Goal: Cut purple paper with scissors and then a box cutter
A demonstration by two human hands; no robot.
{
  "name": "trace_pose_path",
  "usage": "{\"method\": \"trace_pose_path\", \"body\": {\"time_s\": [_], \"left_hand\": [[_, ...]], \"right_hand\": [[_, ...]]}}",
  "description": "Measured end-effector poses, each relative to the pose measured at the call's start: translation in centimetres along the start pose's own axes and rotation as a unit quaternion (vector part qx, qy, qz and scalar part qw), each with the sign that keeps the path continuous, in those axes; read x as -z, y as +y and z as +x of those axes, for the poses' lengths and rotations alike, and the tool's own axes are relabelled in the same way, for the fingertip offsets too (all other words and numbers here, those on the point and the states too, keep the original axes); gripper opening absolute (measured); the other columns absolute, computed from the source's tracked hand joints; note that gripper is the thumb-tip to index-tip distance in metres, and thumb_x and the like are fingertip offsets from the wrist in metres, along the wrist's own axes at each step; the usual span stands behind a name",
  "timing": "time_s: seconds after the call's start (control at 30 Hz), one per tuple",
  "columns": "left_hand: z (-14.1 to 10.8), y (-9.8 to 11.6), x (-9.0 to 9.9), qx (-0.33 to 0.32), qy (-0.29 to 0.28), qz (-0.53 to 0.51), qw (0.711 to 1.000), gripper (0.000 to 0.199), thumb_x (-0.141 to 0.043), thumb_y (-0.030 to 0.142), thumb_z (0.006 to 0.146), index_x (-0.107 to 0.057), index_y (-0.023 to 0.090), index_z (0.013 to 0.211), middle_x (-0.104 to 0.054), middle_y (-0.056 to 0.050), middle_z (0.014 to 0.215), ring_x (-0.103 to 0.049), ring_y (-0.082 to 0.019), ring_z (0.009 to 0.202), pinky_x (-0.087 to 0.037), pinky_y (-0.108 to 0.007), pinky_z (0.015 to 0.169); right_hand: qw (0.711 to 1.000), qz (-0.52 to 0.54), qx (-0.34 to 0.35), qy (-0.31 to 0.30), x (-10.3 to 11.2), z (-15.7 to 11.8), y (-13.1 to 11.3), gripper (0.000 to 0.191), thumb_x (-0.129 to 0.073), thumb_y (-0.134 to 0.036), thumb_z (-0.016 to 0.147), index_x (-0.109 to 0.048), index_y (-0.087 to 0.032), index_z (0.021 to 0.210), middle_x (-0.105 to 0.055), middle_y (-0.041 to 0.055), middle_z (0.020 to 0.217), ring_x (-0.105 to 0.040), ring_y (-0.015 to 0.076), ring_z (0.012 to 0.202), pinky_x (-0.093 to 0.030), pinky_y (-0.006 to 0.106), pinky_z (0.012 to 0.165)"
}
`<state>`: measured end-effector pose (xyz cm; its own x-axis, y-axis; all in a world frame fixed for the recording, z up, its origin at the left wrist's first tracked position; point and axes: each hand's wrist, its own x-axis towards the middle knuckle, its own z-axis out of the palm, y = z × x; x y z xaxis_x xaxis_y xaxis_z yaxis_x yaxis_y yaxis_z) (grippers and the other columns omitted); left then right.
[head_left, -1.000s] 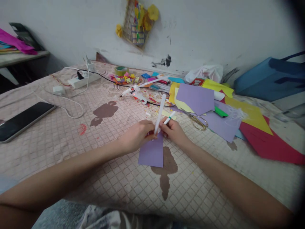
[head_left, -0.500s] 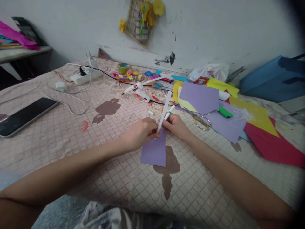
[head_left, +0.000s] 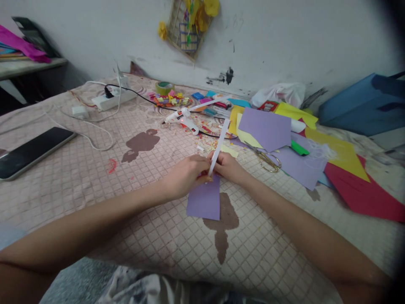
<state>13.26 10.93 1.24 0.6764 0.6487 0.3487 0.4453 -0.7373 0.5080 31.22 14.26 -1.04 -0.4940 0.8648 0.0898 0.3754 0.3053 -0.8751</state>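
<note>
A narrow white strip [head_left: 220, 143] stands tilted between my hands, with its lower end pinched in the fingers of my left hand [head_left: 193, 173]. Right behind the strip, my right hand [head_left: 229, 166] has its fingers curled closed; whatever they hold is hidden by the strip and the fingers. Under both hands lies a purple paper piece [head_left: 204, 200], flat on the patterned cloth [head_left: 152, 236], its upper part covered by my left hand.
A hot glue gun [head_left: 183, 119] lies beyond my hands among paper scraps. Gold-handled scissors [head_left: 267, 160] rest at right, beside purple sheets [head_left: 265, 126] and a red sheet [head_left: 363, 190]. A phone [head_left: 34, 152] and a power strip [head_left: 114, 100] are at left.
The white pen with a green band, seen in my right hand earlier, is out of sight now. My right hand has turned slightly and moved in closer behind the strip.
</note>
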Motion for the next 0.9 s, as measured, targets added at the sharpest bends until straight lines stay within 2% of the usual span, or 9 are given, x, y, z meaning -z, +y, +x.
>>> {"method": "trace_pose_path", "body": {"time_s": [0.23, 0.47, 0.77, 0.9], "left_hand": [[0.1, 0.1, 0.1, -0.004, 0.003, -0.007, 1.000, 0.005, -0.065, 0.015, 0.081, -0.064, 0.013, 0.076, -0.066, -0.004, 0.081, -0.059, -0.017, 0.082, -0.048, -0.030, 0.076], [0.1, 0.1, 0.1, 0.002, -0.003, -0.011, 1.000, 0.004, -0.065, 0.015, 0.081, -0.064, 0.013, 0.077, -0.066, -0.004, 0.082, -0.059, -0.017, 0.083, -0.048, -0.031, 0.077], [0.1, 0.2, 0.2, 0.013, 0.002, 0.001, 1.000, 0.007, -0.065, 0.016, 0.081, -0.064, 0.014, 0.075, -0.063, -0.003, 0.077, -0.058, -0.015, 0.076, -0.047, -0.028, 0.072], [0.0, 0.2, 0.2, 0.017, -0.007, -0.006, 1.000, 0.007, -0.065, 0.017, 0.081, -0.064, 0.014, 0.076, -0.063, -0.004, 0.078, -0.059, -0.016, 0.079, -0.047, -0.028, 0.074]], "right_hand": [[1.000, -0.014, 0.009, 0.003, 0.0, 0.0, 0.0, 0.022, -0.053, -0.035, 0.083, -0.054, -0.019, 0.070, -0.051, -0.0025, 0.059, -0.044, 0.0114, 0.055, -0.035, 0.023, 0.054], [1.000, -0.017, 0.024, -0.001, 0.0, 0.0, -0.2, 0.024, -0.054, -0.038, 0.083, -0.055, -0.019, 0.069, -0.056, -0.0011, 0.063, -0.048, 0.0126, 0.060, -0.037, 0.024, 0.058], [0.999, -0.021, 0.014, 0.038, 0.0, -0.7, 0.2, 0.026, -0.053, -0.042, 0.084, -0.055, -0.018, 0.074, -0.052, -0.0008, 0.065, -0.046, 0.0136, 0.062, -0.036, 0.025, 0.058], [0.999, -0.008, -0.002, 0.050, 0.0, -1.3, 0.4, 0.028, -0.054, -0.044, 0.083, -0.055, -0.018, 0.074, -0.049, -0.0026, 0.061, -0.043, 0.0116, 0.055, -0.035, 0.025, 0.054]]}}
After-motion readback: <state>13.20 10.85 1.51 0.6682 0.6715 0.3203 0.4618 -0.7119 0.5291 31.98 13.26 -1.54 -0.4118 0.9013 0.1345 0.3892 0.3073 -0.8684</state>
